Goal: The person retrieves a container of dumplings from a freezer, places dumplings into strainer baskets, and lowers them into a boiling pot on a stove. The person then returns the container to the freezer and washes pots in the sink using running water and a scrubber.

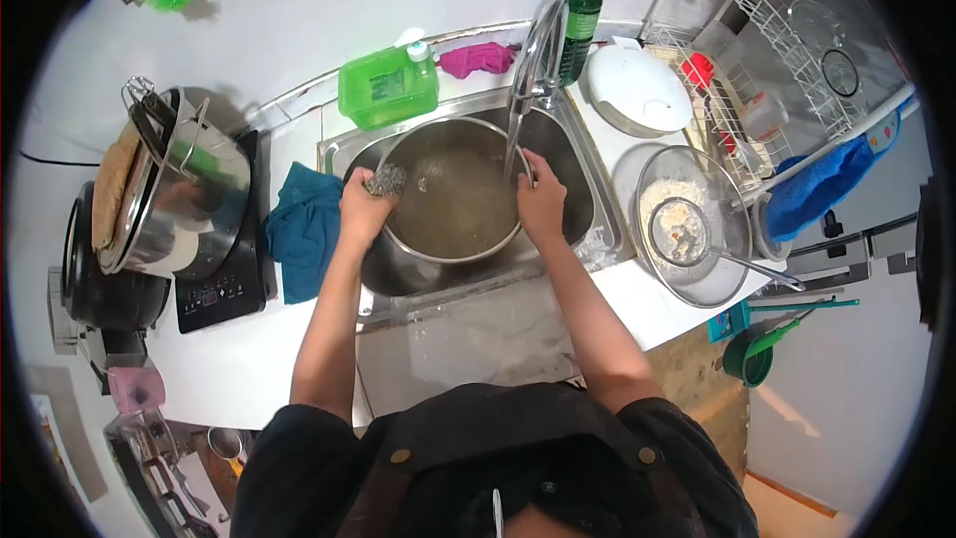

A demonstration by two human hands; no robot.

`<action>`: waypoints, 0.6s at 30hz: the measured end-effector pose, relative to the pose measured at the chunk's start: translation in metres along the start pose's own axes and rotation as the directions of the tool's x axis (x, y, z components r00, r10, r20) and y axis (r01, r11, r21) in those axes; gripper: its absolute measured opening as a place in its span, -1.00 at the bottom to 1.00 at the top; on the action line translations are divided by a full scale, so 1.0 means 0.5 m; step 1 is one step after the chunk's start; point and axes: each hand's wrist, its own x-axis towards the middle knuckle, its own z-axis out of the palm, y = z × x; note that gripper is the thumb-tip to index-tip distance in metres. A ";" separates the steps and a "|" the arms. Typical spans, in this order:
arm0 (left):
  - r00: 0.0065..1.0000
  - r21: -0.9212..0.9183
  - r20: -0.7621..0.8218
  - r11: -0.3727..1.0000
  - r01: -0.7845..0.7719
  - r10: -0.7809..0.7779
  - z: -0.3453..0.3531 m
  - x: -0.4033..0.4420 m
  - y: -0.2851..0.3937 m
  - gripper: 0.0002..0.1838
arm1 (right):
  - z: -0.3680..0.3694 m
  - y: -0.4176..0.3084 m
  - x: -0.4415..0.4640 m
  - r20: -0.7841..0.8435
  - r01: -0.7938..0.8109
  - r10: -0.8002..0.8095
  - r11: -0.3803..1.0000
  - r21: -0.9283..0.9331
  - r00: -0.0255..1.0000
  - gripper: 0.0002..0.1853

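Note:
A large round metal pot with cloudy water in it sits in the steel sink, under the curved faucet, from which water seems to run. At the pot's left rim, my left hand is closed around a steel wool scrubber. My right hand grips the pot's right rim, its fingers partly behind the edge.
Left of the sink lie a teal cloth and an induction cooker bearing a big steel pot. Behind are a green container and a green bottle. Strainers, a white lid and a dish rack stand right.

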 end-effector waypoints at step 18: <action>0.942 0.116 0.202 0.949 -0.295 0.268 0.088 -0.051 0.308 -0.54 | 0.119 0.290 0.099 0.264 -0.015 0.215 0.802 -0.598 0.940 -0.74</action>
